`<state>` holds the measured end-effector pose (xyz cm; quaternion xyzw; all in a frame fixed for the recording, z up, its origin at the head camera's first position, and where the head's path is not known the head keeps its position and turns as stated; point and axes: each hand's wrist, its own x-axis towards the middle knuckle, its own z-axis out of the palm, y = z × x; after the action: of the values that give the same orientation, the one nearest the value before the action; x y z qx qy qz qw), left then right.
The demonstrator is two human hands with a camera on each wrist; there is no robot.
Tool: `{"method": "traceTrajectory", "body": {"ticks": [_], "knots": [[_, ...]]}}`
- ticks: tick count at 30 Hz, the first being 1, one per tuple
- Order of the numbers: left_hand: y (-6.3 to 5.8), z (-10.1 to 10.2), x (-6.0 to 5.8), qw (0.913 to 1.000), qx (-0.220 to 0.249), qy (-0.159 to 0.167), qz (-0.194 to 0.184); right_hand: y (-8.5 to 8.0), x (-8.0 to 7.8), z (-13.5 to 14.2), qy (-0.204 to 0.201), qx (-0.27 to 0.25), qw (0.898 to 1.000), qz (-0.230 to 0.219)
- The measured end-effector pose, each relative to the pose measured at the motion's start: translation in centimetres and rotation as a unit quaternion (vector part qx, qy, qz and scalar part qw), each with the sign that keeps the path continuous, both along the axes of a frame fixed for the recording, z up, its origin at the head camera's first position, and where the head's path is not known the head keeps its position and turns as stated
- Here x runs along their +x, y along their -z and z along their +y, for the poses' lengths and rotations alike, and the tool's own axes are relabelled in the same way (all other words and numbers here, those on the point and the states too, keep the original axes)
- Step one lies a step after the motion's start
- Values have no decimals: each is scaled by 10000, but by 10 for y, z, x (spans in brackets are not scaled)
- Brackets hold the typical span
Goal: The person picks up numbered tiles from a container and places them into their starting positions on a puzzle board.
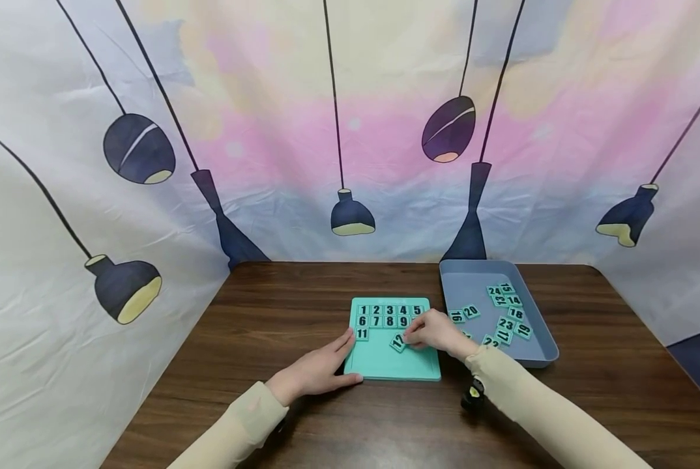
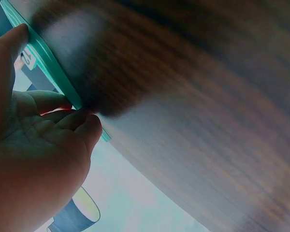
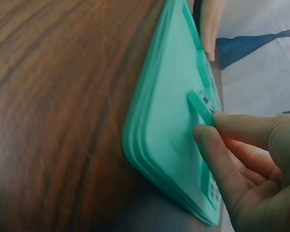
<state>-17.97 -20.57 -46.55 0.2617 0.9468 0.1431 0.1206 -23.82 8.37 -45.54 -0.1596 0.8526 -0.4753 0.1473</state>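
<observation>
My right hand [image 1: 435,332] pinches a small green number tile [image 1: 397,342] marked 12 between thumb and finger. The tile sits at a slant over a mint-green board [image 1: 379,365], and the right wrist view shows the pinched tile [image 3: 201,107] tilted on or just above its surface. Tiles 1 to 5 line the board's top row, with 6 to 9 visible below and tile 11 [image 1: 362,333] under them; my right hand hides the second row's end. My left hand [image 1: 315,370] holds the board's left side, its thumb at the near corner and fingers curled against the edge [image 2: 58,72].
A grey-blue tray [image 1: 539,348] stands right of the board, under part of my right forearm. Several loose tiles [image 1: 506,323] lie in it, some turned. The brown wooden table [image 1: 256,312] ends at a lamp-patterned cloth [image 1: 303,221] behind.
</observation>
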Motion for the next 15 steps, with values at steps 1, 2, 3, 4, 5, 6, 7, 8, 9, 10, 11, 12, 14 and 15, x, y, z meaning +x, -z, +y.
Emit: {"method": "traceTrajectory", "body": {"ticks": [1, 2, 3, 4, 5, 6, 7, 8, 9, 10, 11, 12, 14, 15], "knots": [[0, 0, 0, 10000, 8, 0, -1, 2, 0, -2, 19, 6, 10000, -29], [0, 0, 0, 10000, 7, 5, 5, 3, 0, -5, 44, -12, 9999, -89], [1, 0, 0, 10000, 0, 12, 8, 4, 1, -7, 39, -23, 9999, -114], [1, 0, 0, 10000, -2, 17, 15, 5, 1, -9, 27, -44, 9999, -135], [1, 0, 0, 10000, 0, 21, 16, 5, 1, -11, 10, -48, 9999, -146], [1, 0, 0, 10000, -2, 23, 26, 5, 1, -13, -6, -60, 9998, -167], [0, 0, 0, 10000, -4, 28, 37, 5, 0, -15, -24, -54, 9998, -182], [0, 0, 0, 10000, -4, 30, 52, 5, 0, -18, -44, -39, 9998, -175], [-1, 0, 0, 10000, 0, 33, 68, 6, 0, -20, -59, 10, 9999, -144], [-1, 0, 0, 10000, 16, 39, 83, 6, -1, -22, -76, 67, 9999, -126], [-1, 0, 0, 10000, 18, 37, 83, 6, -1, -25, -77, 135, 9998, -113], [-2, 0, 0, 10000, 25, 35, 83, 6, -1, -27, -75, 222, 9997, -98], [-2, 0, 1, 10000, 41, 25, 59, 6, -1, -32, -83, 420, 9991, -15], [-2, 0, 1, 10000, 38, 8, 44, 7, -1, -34, -75, 522, 9986, 21]]}}
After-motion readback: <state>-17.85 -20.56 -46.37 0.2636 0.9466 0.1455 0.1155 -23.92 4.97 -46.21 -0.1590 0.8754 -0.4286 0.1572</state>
